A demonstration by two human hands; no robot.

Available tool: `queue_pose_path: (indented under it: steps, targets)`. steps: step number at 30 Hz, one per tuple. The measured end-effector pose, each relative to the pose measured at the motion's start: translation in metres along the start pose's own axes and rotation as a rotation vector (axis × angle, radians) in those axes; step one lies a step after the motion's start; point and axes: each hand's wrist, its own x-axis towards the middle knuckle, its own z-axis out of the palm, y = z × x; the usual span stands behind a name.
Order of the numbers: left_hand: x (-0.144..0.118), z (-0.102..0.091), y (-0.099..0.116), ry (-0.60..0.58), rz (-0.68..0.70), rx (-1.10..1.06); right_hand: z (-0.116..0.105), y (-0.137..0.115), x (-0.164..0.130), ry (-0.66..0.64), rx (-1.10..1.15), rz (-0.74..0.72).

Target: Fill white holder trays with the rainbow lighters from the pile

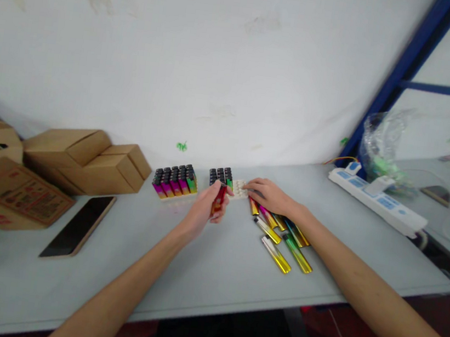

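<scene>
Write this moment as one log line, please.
left hand: holds red lighter; right hand: at white tray; loose lighters: on table, near right hand

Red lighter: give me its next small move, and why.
Probably set the red lighter upright in the white tray: the left hand already holds it close by, and black-topped lighters stand in rows beside the tray's bare sockets.

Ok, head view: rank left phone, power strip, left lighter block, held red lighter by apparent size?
1. Left phone and power strip: too close to rank
2. Left lighter block
3. Red lighter, partly hidden
</scene>
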Motion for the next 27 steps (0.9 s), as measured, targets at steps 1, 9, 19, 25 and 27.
queue_pose_path:
  steps: [1,9,19,25,27]
  targets:
    - [0.003,-0.001,0.006,-0.001,0.052,0.025,0.000,0.000,0.000,0.000,0.001,0.005]
    - [0.039,-0.010,0.046,0.049,0.359,0.300,0.001,-0.001,0.002,0.003,-0.026,0.011]
    - [0.071,-0.031,0.038,0.115,0.501,0.927,0.001,-0.002,0.002,-0.014,-0.032,0.030]
    - [0.074,-0.038,0.028,0.103,0.670,1.253,0.001,-0.002,0.002,-0.005,-0.024,0.027]
    - [0.074,-0.038,0.025,0.082,0.700,1.273,0.001,-0.002,0.003,-0.005,-0.015,0.020]
